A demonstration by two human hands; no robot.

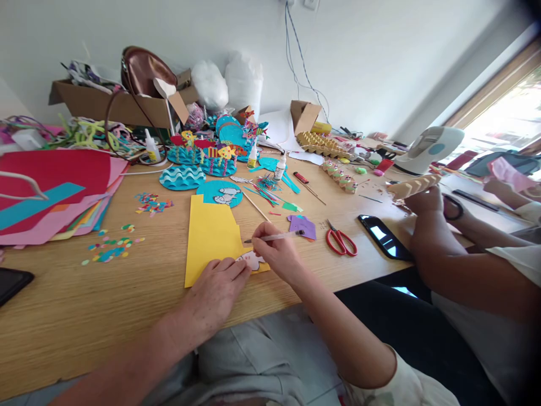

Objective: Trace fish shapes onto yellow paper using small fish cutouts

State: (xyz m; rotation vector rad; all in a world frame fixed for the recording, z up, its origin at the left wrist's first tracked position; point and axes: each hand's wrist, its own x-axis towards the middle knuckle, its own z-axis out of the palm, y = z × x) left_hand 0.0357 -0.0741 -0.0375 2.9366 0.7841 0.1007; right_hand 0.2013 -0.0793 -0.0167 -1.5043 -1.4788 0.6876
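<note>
A sheet of yellow paper (pixel 211 237) with a piece cut out of its right side lies before me. My left hand (pixel 222 285) rests flat on its lower part, fingertips on the edge of a small white paper fish cutout (pixel 254 260). In my right hand (pixel 274 252) a clear pen (pixel 284 234) is pinched, its tip pointing left just above the cutout. Red-handled scissors (pixel 341 242) and a purple paper scrap (pixel 302 226) lie to the right. Beyond the yellow sheet, more white cutouts (pixel 227 195) rest on a blue paper circle (pixel 211 189).
Coloured sheets (pixel 84 197) are stacked at left, near confetti dots (pixel 114 248). Blue fish decorations (pixel 217 163) and a glue bottle (pixel 280 167) stand behind. At right lies a phone (pixel 384 237); beside it a co-worker's hand (pixel 426 200) holds an egg-carton strip (pixel 414 186).
</note>
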